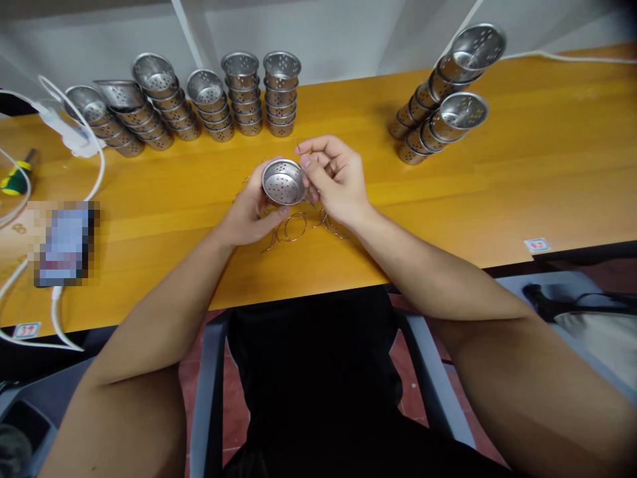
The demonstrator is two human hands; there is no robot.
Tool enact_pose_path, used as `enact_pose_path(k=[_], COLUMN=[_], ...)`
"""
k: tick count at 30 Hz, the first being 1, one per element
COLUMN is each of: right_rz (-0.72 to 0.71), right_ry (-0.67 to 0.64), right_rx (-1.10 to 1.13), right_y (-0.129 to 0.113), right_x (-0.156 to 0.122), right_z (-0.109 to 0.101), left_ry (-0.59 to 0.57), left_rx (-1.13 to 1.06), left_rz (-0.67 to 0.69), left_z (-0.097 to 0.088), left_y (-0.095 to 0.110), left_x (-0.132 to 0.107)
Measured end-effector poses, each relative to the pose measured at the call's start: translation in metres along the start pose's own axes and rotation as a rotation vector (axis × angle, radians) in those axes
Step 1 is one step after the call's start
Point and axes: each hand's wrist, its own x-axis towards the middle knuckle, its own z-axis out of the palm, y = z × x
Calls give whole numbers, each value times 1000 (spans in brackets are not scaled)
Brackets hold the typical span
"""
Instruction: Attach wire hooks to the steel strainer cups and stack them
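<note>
My left hand (246, 212) is wrapped round a small perforated metal cup (283, 188), its open mouth turned up toward me. At the cup's right rim, my right hand (341, 179) is closed in a pinch. A thin bit of wire (296, 141) sticks up at its fingertips; the rest of that wire is hidden by the fingers. Under and in front of both hands, several thin bent wire loops (295, 228) lie on the wooden table (438, 219). Some of these loops are partly covered by the hands and the cup.
Stacks of the same perforated cups (241, 93) stand along the back left, and two leaning stacks (438, 99) at the back right. On the left lie a phone (64, 245), white cables (102, 169), a power strip (74, 136) and a yellow-green screwdriver (17, 178).
</note>
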Motion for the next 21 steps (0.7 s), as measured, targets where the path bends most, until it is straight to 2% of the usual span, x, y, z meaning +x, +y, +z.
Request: enact_pose_path(k=[4,9,12,16,21], right_rz=[-34,-56,-82,-60,-36], right_ry=[43,12,-28,-82,-69], right_rx=[-53,-116,-135,-187,-273], right_y=[1,-14,-22,-19,-14], right_x=[4,2,-1,-3,-3], right_z=[-5,-7,-6,-6,-6], left_ry=[96,165,174,159,112], left_rx=[113,197,164,152,137], left_rz=[-61,-84,-103,-69,-60], left_z=[-1,-7,-6,-3,-3], left_y=[5,11,11,6,-1], left_x=[2,3,2,2,0])
